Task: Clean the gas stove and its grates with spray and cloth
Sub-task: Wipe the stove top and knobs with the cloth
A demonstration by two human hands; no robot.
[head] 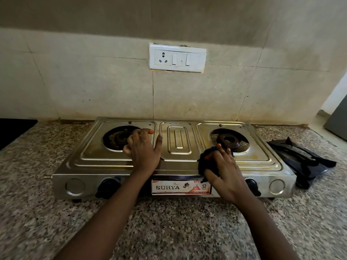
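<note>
Head view: left hand flat on dented steel stove, right hand pinching crumpled dark cloth.

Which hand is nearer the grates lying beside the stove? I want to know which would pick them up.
Right. The right hand, holding the cloth, is on the stove's right half, toward the grates. The left hand rests by the left burner, farther away.

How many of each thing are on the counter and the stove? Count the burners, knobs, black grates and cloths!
Burners: 2
Knobs: 2
Grates: 2, stacked on the counter to the right of the stove
Cloths: 1, dark blue, under the right hand
Total: 7
</note>
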